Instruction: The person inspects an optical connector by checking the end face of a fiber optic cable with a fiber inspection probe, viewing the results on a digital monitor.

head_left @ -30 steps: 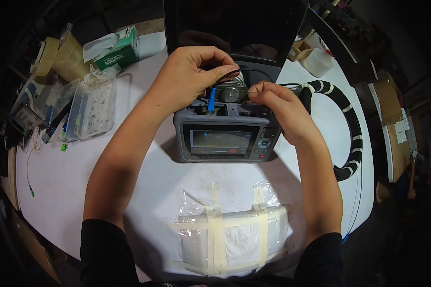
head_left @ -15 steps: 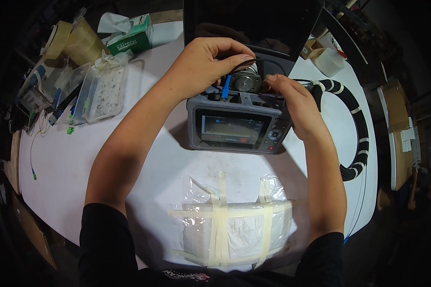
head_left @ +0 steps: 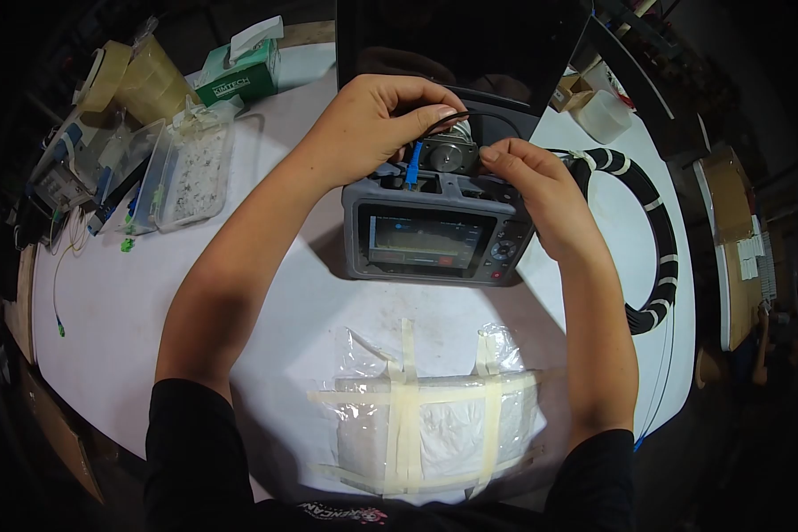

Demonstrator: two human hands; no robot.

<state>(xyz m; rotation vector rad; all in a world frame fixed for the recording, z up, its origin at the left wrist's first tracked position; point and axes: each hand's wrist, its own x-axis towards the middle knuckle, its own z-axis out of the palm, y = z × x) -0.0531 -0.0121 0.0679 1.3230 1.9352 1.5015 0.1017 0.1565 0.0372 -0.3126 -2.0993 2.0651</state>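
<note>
A dark grey handheld device (head_left: 355, 230) with a lit screen stands upright on the white table. A blue connector (head_left: 412, 166) is at its top left port, and a thin black cable (head_left: 496, 116) arches above it. My left hand (head_left: 390, 111) is bent over the device's back left, thumb and fingers pressed together around the black cable. My right hand (head_left: 536, 186) is behind the device's top right corner, with thumb and forefinger pinched; what they hold is too small to make out. Between the hands sits a round metal part (head_left: 446, 158).
A coil of black cable (head_left: 667, 226) lies at the right. At the left are a clear plastic bin (head_left: 195, 173), tape rolls (head_left: 151, 84) and a green tissue box (head_left: 244, 75). A dark monitor (head_left: 461, 44) stands behind. A taped plastic-wrapped pad (head_left: 452, 434) lies in front.
The view has shifted slightly. My right hand's fingertips have moved a little left, closer to the round metal part; my left hand stays in nearly the same pose.
</note>
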